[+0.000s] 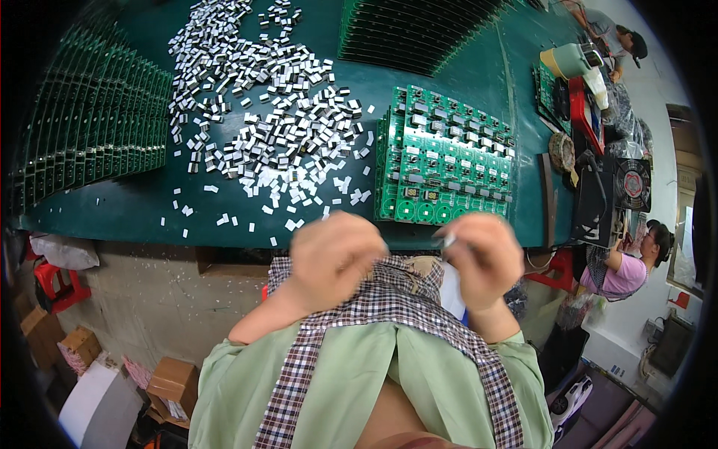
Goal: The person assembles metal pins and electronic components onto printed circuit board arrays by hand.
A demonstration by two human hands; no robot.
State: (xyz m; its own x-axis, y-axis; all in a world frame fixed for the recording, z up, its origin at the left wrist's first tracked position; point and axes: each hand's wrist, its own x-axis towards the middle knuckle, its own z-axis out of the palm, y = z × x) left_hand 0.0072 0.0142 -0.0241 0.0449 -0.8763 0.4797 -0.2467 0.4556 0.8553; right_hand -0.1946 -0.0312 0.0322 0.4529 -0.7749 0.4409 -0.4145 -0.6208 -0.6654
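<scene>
My left hand [335,251] is above the table's near edge, its fingers curled and smeared by motion, so whether it holds anything does not show. To its right, my right hand [486,258] pinches a small white piece [449,239] between thumb and fingertips. Just beyond both hands lies a stack of green circuit board panels [456,165]. Rows of small block-shaped parts sit on the top panel, and two near its front left [412,193] look like digit displays with dark faces. Left of the stack spreads a large heap of small white-and-black blocks [284,135], with loose white pieces scattered along its near side.
Upright rows of green boards stand at the left [97,120] and far middle [411,34] of the green table [247,233]. On the right are a red tray [585,116], a black fan [633,184] and two other people. Cardboard boxes [173,379] and a red stool [60,286] stand lower left.
</scene>
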